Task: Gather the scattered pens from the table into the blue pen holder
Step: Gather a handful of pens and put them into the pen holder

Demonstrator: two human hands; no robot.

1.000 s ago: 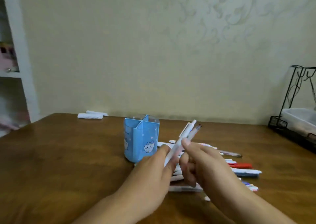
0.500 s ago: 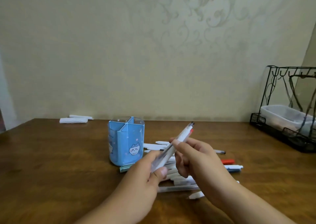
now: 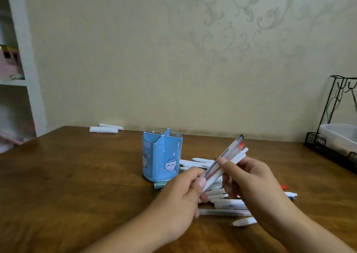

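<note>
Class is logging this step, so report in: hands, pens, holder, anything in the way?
Both hands, left and right, gripping a pen bundle above the table. Blue pen holder looks empty. More pens still scattered. Path clear.

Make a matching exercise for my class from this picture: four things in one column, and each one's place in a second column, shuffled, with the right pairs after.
Things
1. blue plastic pen holder with a cat picture
2. bundle of slim pens
3. folded white paper pieces
4. black wire rack holding a white tub

Places
A. at the table's far left edge, near the wall
B. held up by left hand and right hand
C. at the table's right edge
D. standing on the table left of the loose white pens

Pairs: 1-D, 2-B, 3-A, 4-C
</note>
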